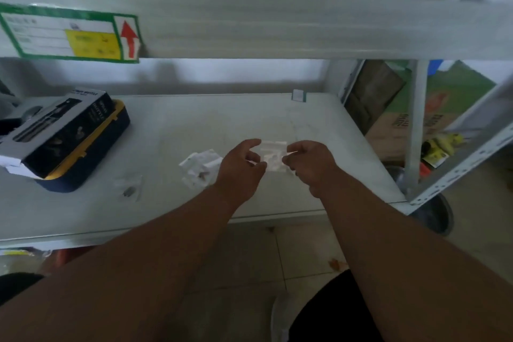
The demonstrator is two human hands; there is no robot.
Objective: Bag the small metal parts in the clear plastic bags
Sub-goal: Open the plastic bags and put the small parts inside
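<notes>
A small clear plastic bag is held above the grey shelf between both hands. My left hand pinches its left edge and my right hand pinches its right edge. What the bag holds is too blurred to tell. To the left of my left hand a stack of white packets lies on the shelf with a small dark metal part on it. Further left, another clear bag with a dark metal part inside lies flat.
A dark box with a yellow rim and a printed carton on top fills the shelf's left side. An upper shelf beam with a green-edged label hangs overhead. A metal upright, cardboard boxes and a round basin stand right.
</notes>
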